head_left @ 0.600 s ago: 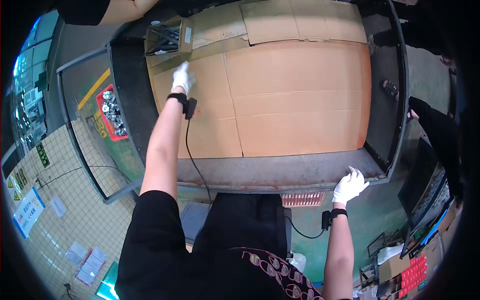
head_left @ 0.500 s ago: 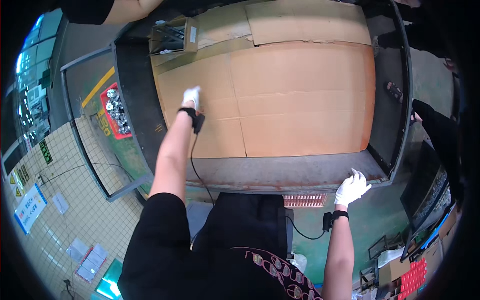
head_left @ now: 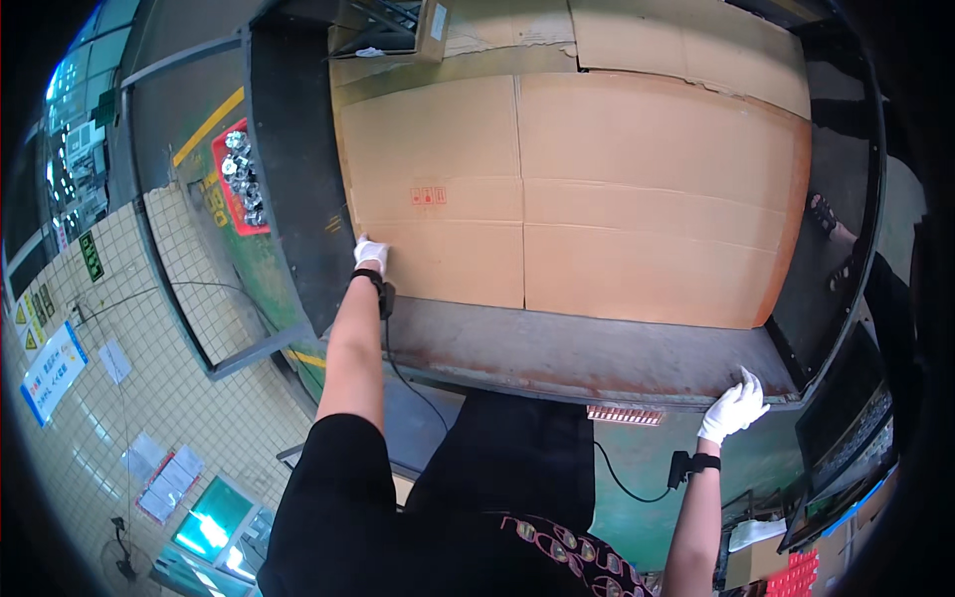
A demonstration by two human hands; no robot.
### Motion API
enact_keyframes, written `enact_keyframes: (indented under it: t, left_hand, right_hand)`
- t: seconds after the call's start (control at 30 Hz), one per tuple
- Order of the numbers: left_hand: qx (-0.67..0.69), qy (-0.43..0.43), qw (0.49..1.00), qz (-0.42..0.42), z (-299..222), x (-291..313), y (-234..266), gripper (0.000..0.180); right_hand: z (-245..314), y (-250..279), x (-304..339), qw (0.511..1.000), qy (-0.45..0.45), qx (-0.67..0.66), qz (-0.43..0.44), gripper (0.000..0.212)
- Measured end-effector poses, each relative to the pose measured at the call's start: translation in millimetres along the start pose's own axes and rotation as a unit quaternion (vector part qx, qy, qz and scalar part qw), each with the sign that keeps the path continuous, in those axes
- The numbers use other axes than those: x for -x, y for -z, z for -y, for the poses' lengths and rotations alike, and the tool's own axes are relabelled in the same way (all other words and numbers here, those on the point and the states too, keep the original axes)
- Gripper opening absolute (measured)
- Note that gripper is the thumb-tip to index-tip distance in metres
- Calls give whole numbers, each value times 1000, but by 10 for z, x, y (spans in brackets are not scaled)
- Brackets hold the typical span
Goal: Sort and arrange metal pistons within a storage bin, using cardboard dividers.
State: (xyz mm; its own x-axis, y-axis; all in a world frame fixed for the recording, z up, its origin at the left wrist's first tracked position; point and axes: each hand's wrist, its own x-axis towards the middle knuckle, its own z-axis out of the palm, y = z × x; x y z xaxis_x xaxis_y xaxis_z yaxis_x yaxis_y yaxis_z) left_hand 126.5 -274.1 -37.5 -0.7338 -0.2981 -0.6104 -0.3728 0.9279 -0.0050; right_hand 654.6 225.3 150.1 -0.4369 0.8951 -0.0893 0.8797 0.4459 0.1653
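Observation:
A large flat cardboard sheet (head_left: pixel 647 149), creased and with a small red printed mark, lies in a dark metal-framed bed (head_left: pixel 557 348). My left hand (head_left: pixel 371 255), in a white glove, is at the sheet's left edge near its lower corner. Its fingers look short and bent from this angle, so their grip is hard to make out. Over the front right corner of the metal edge, my right hand (head_left: pixel 734 406), also white-gloved, has its fingers apart and holds nothing. Both wrists wear black straps with cables.
A cardboard box (head_left: pixel 430 35) with dark parts stands at the back left of the bed. Beyond the left wall, a red crate (head_left: pixel 239 179) holds several shiny metal parts. A person's sandaled foot (head_left: pixel 824 212) shows past the right rail. A dark rack stands at right.
My left hand has moved from the middle left of the sheet down to its left edge. The view has shifted, and my right hand stays by the front right corner.

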Motion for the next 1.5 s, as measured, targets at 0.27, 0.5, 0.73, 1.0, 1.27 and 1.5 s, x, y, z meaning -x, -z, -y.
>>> enact_keyframes:
  t: [0.27,0.5,0.73,1.0,1.27,1.5]
  left_hand:
    - [0,-9,996,87,495,-510,408,27]
    - [306,-111,905,273,27,882,1422,40]
    - [76,-332,808,482,-1934,3892,1870,66]
    - [-51,-535,783,314,-2138,3611,-748,43]
    - [-61,-344,933,87,-948,2365,89,39]
    - [270,-46,940,205,-786,1377,754,68]
  right_hand:
    - [140,-32,-43,999,8,-36,-3,28]
    - [174,-73,0,997,-21,-59,-51,26]
    - [299,41,-41,993,-48,-98,-36,23]
    - [339,65,-34,994,-54,-93,-24,22]
    - [308,38,-20,996,-34,-74,-40,24]
    - [188,-98,-37,998,-41,-23,-49,24]
